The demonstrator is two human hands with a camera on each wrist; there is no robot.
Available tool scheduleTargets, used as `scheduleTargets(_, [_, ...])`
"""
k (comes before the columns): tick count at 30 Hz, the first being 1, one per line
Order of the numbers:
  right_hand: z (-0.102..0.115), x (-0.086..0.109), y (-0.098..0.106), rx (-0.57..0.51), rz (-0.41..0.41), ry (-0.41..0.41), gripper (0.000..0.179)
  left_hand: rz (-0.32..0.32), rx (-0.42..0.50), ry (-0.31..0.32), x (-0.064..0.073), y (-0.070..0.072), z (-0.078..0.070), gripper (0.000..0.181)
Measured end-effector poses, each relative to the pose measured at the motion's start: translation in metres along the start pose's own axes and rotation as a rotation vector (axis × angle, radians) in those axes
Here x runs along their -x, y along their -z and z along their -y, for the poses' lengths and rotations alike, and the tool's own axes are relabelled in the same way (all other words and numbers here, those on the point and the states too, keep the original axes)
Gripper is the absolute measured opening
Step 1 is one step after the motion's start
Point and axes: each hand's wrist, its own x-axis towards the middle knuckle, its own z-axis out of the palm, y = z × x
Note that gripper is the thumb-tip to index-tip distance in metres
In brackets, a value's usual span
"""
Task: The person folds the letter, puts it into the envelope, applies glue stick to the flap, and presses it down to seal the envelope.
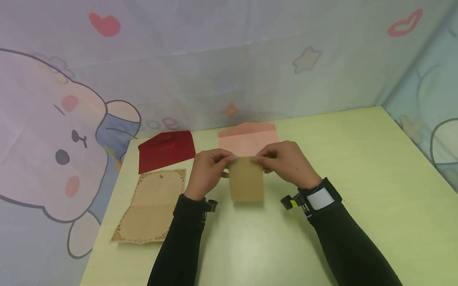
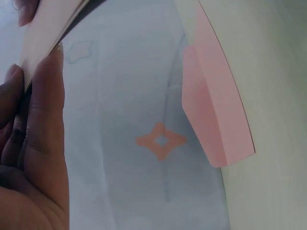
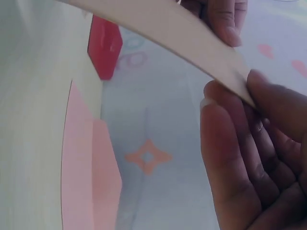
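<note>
A small tan sheet of folded paper [image 1: 246, 182] hangs upright above the table between my two hands. My left hand [image 1: 209, 171] pinches its upper left corner between thumb and fingers. The upper right corner is pinched the same way by my right hand [image 1: 290, 163]. Layered edges of the paper [image 3: 192, 43] show in the right wrist view. Just behind the hands lies a pink envelope [image 1: 248, 140] with its flap raised toward the wall; its lower part is hidden by the hands and paper.
A red envelope [image 1: 167, 151] lies at the table's back left. In front of it is a creased letter sheet [image 1: 154, 206] with a brown ornamental border, partly covered by the left arm. A printed cloth [image 1: 200, 59] hangs behind the pale yellow-green table [image 1: 361, 190].
</note>
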Motion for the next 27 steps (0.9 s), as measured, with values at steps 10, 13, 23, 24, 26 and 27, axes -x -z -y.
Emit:
scheduleTargets(10, [-0.002, 0.001, -0.01, -0.177, -0.075, -0.043, 0.022, -0.074, 0.003, -0.004, 0.0, 0.003, 0.002, 0.009])
scheduleTargets(13, [-0.001, 0.001, -0.014, -0.155, -0.119, -0.015, 0.021, -0.08, 0.032, 0.015, 0.0, 0.004, 0.003, 0.01])
scheduleTargets(23, [0.003, 0.004, -0.01, 0.073, -0.123, 0.095, 0.014, -0.01, -0.181, -0.031, 0.005, 0.002, -0.002, 0.013])
scheduleTargets(24, [0.004, 0.004, -0.009, 0.095, -0.11, 0.105, 0.013, -0.005, -0.206, -0.047, 0.006, 0.001, -0.003, 0.013])
scheduleTargets(26, [0.005, 0.004, -0.01, 0.13, -0.065, 0.127, 0.011, 0.009, -0.258, -0.089, 0.007, 0.0, -0.006, 0.012])
scheduleTargets(27, [0.006, 0.003, -0.01, 0.14, -0.04, 0.143, 0.011, 0.022, -0.276, -0.111, 0.008, -0.001, -0.007, 0.012])
